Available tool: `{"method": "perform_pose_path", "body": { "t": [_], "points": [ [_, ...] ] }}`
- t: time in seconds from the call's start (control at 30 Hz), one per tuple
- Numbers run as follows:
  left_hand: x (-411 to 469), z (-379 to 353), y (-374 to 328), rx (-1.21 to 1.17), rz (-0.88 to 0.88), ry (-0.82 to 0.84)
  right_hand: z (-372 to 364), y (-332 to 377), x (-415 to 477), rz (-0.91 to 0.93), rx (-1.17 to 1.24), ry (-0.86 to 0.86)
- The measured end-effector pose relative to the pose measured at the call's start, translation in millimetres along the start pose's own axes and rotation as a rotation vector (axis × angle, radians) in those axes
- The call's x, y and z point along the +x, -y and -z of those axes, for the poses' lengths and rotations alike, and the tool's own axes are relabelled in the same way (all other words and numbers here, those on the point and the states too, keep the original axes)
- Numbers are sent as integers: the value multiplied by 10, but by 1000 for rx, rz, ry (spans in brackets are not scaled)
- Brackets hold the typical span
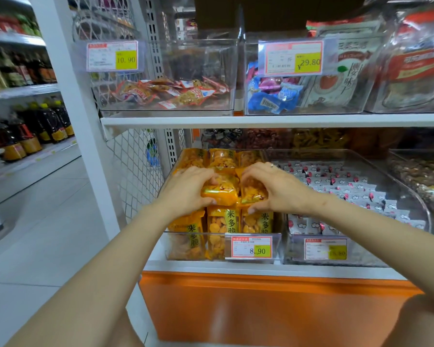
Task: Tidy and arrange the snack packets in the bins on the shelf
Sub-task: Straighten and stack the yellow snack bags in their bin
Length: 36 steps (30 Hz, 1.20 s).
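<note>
Centre frame: my left hand [186,189] grips one orange packet [219,194], long axis crosswise; my right hand [278,189] grips a second packet [253,191]. Three front packets [223,221] stand upright, with three back packets [222,159] behind.

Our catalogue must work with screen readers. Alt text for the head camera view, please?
Two bare hands reach into a clear bin of orange snack packets on a lower shelf, the left hand and the right hand each gripping one packet. A tag on the bin reads 8.90; grey-white packets fill the neighbouring bin.
</note>
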State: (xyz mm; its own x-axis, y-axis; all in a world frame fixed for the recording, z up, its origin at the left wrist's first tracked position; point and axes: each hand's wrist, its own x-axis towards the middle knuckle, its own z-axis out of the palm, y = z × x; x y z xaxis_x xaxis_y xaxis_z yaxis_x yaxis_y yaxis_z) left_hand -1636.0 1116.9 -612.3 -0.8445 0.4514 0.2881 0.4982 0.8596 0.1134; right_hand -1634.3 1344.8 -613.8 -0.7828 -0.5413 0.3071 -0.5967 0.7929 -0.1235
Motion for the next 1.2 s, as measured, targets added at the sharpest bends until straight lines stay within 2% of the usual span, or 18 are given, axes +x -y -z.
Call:
{"method": "perform_pose_path", "body": {
  "t": [0.17,0.33,0.47,0.57,0.67,0.77,0.93,1.07,1.13,1.2],
  "points": [
    [14,-50,-179,180,-7,82,38,-155,-163,-112,-112,146],
    [-12,-1,-215,104,24,145,-13,-144,-250,-95,-12,30],
    [12,-49,-347,-95,-86,37,-5,-100,-282,-121,61,-68],
    [97,-145,-419,36,-147,-15,-26,-96,-290,-145,100,-67],
    [161,-184,-426,95,-80,-91,32,-134,-286,-176,109,-59],
    [206,-178,-426,21,-3,-132,103,-165,-315,-202,101,-250],
    [243,-188,-390,-71,77,-165,-13,-202,-414,60,36,-543],
    [251,-173,-397,-83,101,-193,-93,-263,-484,152,-24,-748],
    [257,-158,-401,-107,113,-201,-112,-275,-515,154,-24,-720],
    [258,-153,-400,-116,123,-199,-149,-272,-526,133,-61,-549]
  ]
}}
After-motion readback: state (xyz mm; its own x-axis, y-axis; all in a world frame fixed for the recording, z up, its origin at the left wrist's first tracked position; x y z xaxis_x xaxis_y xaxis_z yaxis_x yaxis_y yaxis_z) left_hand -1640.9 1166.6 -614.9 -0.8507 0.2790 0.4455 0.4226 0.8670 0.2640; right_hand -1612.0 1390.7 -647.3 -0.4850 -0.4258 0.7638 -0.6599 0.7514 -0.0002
